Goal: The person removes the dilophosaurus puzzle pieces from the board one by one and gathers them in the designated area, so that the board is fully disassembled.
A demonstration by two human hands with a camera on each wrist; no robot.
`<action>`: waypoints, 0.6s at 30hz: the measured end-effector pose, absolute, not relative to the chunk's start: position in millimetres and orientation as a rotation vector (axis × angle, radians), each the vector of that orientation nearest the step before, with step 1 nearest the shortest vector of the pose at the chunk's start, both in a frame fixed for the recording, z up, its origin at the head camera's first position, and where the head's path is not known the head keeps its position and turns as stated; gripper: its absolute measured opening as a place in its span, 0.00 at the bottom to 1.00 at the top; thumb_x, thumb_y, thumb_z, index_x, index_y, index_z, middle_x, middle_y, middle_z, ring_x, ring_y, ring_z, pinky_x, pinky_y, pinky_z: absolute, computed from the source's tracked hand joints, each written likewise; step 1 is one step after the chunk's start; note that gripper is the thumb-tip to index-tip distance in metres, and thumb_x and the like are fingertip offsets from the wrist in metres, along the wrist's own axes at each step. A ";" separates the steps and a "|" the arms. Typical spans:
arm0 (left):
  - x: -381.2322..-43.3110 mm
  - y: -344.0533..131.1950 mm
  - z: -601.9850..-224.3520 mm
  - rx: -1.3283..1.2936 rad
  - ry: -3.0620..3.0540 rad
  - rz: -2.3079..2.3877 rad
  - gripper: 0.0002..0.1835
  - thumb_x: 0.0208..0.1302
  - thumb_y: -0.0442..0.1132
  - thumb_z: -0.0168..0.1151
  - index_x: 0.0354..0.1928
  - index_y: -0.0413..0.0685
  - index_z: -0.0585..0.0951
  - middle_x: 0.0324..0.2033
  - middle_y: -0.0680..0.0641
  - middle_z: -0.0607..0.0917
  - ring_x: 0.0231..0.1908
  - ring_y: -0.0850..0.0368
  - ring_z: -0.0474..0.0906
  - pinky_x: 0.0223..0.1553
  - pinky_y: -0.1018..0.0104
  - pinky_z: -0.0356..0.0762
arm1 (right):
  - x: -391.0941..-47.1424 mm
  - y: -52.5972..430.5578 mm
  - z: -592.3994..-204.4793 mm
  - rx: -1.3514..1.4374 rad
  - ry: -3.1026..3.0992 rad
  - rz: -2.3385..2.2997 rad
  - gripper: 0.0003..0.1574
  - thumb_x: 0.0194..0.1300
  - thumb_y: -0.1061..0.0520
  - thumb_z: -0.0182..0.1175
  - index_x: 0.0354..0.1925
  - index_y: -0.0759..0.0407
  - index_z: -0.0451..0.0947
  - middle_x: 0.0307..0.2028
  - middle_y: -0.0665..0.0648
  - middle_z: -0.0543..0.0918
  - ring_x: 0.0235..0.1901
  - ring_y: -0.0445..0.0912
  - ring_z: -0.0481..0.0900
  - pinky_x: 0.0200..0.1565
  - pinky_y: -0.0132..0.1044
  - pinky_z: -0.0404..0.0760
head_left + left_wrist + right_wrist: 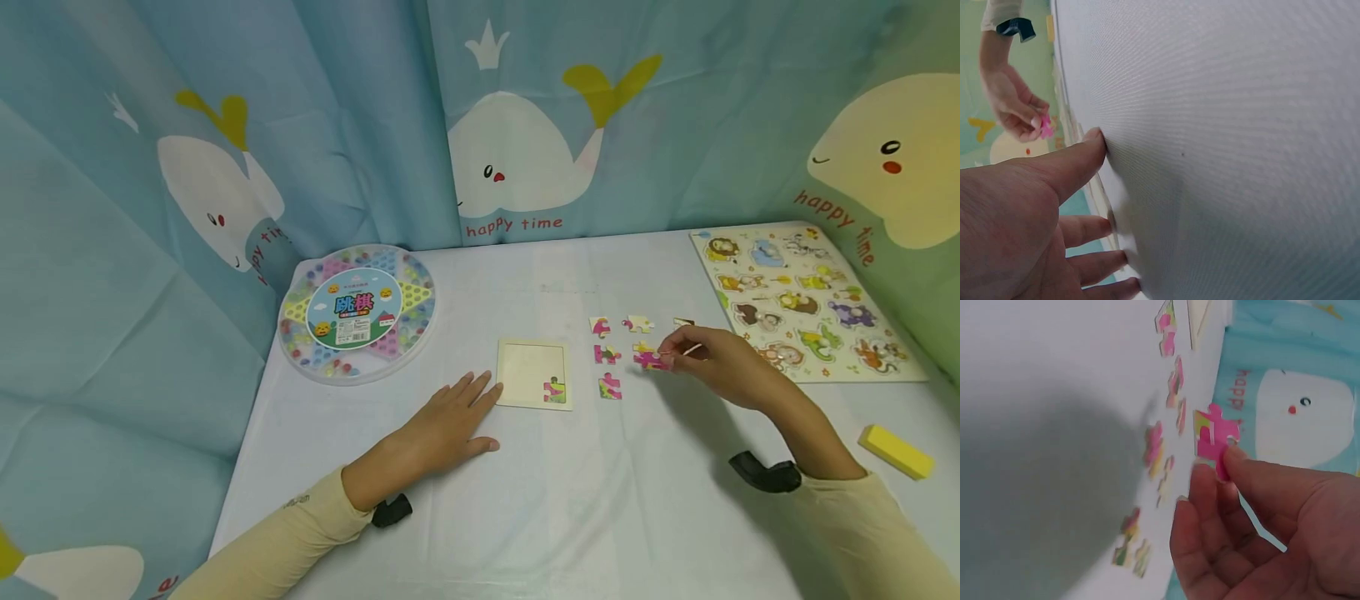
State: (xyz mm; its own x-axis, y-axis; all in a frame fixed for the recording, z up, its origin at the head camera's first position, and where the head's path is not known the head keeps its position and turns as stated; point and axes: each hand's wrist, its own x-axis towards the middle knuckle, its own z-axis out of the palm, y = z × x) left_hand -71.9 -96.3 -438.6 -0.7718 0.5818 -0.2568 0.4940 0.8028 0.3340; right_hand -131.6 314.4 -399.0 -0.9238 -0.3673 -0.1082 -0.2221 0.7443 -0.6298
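Note:
My right hand pinches a pink jigsaw piece between thumb and fingers, held above the table. Several loose jigsaw pieces lie below and to the left of it. My left hand rests palm down with its fingers spread, fingertips at the left edge of a square wooden puzzle tray. One pink and green jigsaw piece sits in the tray's lower right corner. In the left wrist view, the left thumb touches the white cloth.
A round Chinese checkers set lies at the back left. At the back right is an animal picture board. A yellow block lies near the right edge. Blue whale-print curtains hang behind the white-covered table.

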 end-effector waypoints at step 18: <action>-71.2 -96.9 -436.3 0.828 2.644 0.347 0.43 0.77 0.59 0.59 0.84 0.48 0.58 0.83 0.42 0.55 0.83 0.39 0.49 0.78 0.39 0.57 | -122.3 317.8 -430.8 -0.466 2.657 -0.874 0.03 0.75 0.58 0.66 0.42 0.58 0.83 0.38 0.51 0.84 0.39 0.39 0.77 0.42 0.31 0.78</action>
State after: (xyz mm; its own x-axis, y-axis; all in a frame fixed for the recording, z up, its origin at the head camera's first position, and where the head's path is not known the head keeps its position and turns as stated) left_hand -71.2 -96.9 -436.3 -0.7693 0.5869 -0.2525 0.5018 0.7996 0.3297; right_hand -122.3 317.8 -430.8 -0.9009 -0.3935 -0.1832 -0.2079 0.7617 -0.6137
